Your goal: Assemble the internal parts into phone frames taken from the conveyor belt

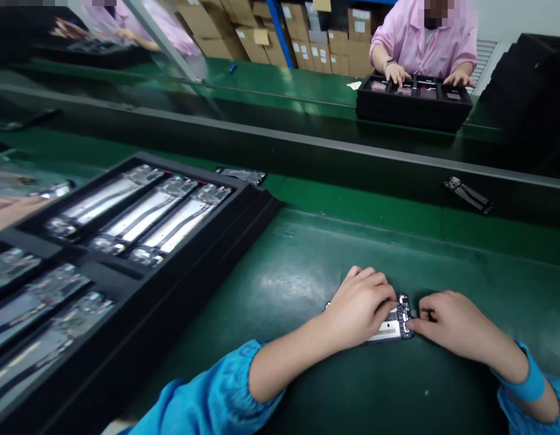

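Note:
An opened phone (392,329) with a white inside and a dark circuit board at its right end lies flat on the green work surface. Over its left and middle part rests my left hand (362,305), fingers bent and pressed on it, hiding much of it. At the board end is my right hand (452,323), its fingers curled and its thumb touching the phone's right edge. Whether a small part sits between the right fingertips is too small to tell. Both arms wear blue sleeves.
To the left stands a black divided tray (211,254) with several phone assemblies in it. One loose assembly (243,175) lies behind the tray, another (469,194) at right on the conveyor. Across the line, a person in pink (424,48) handles a black tray (413,112).

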Tool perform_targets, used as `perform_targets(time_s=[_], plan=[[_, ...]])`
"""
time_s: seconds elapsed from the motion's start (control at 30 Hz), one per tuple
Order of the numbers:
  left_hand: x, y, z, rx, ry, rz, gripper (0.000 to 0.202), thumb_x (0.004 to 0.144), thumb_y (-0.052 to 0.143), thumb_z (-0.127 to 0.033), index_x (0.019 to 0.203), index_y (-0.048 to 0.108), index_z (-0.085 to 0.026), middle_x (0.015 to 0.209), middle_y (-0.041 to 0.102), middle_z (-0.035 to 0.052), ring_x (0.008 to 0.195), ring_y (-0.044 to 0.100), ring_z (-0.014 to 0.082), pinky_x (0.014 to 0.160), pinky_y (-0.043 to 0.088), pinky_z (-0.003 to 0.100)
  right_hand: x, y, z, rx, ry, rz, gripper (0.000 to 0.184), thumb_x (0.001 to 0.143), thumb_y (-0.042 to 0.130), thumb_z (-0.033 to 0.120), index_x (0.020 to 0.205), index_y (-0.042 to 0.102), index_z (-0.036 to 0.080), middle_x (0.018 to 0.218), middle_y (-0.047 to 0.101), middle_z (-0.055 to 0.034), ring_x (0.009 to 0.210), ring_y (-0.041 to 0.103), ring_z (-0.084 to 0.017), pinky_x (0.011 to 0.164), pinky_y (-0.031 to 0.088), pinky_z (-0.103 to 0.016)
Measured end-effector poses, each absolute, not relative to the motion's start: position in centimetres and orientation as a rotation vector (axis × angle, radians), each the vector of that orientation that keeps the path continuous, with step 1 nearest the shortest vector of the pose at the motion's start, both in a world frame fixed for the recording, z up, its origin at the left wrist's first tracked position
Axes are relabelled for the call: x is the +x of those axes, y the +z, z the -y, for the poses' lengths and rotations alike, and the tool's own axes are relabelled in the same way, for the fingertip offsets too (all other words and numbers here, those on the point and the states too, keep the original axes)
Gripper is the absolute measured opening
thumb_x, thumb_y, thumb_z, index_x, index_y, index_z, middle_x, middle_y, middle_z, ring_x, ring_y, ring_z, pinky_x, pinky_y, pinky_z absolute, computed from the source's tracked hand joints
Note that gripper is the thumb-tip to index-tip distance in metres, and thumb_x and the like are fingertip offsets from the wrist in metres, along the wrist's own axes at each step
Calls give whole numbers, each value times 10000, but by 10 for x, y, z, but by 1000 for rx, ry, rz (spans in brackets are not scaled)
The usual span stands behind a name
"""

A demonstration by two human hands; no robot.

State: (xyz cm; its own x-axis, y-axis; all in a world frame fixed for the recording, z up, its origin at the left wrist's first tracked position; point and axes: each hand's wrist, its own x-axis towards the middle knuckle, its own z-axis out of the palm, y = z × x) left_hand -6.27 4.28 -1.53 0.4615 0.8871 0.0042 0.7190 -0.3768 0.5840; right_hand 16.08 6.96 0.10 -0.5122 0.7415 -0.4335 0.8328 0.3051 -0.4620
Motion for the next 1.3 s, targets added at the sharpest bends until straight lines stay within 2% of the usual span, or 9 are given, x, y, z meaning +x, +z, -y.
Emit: perform_targets(time_s=[0.07,0.13,0.2,0.3,0.63,0.9,1.3], plan=[[-63,-18,-41,2226,463,-1313,137,946,610,-250,854,697,-196,832,619,7,851,519,176,766,291,352,160,3,-72,1452,-1099,-2365,422,916,634,389,563,539,179,530,498,18,522,412,-123,506,199,-289],[-64,-22,-38,2218,493,-1289,124,932,617,-235,842,692,-194,829,610,8,846,509,176,756,290,350,160,2,-77,1441,-1356,-2242,400,941,567,359,587,609,177,518,459,25,515,400,-118,502,221,-276],[-64,-26,-36,2193,532,-1290,134,934,599,-222,833,681,-189,822,602,10,841,501,178,753,293,348,159,-2,-82,1443,-1618,-2080,328,916,545,299,660,704,170,517,434,34,515,381,-115,503,244,-262],[-63,-31,-35,2160,598,-1291,163,948,562,-214,824,659,-175,814,599,19,844,493,185,754,303,347,157,-11,-84,1465,-1807,-1904,276,857,551,242,685,746,150,493,378,48,497,315,-109,488,225,-259],[-60,-34,-34,2064,704,-1245,179,967,552,-226,853,680,-174,818,618,24,859,503,185,763,337,337,154,-11,-83,1528,-1809,-1809,252,842,585,214,660,747,147,472,382,50,483,298,-104,479,202,-252],[-61,-32,-35,2056,729,-1192,142,952,617,-234,848,708,-202,794,631,3,882,511,180,769,318,340,155,-8,-84,1528,-1841,-1778,289,863,594,298,666,740,145,477,375,50,485,284,-104,478,204,-242],[-60,-33,-34,2064,717,-1223,142,931,627,-207,815,708,-192,778,623,8,863,498,182,746,299,343,153,-7,-85,1536,-1810,-1766,316,866,590,337,673,743,140,478,398,48,465,292,-95,474,220,-233]])
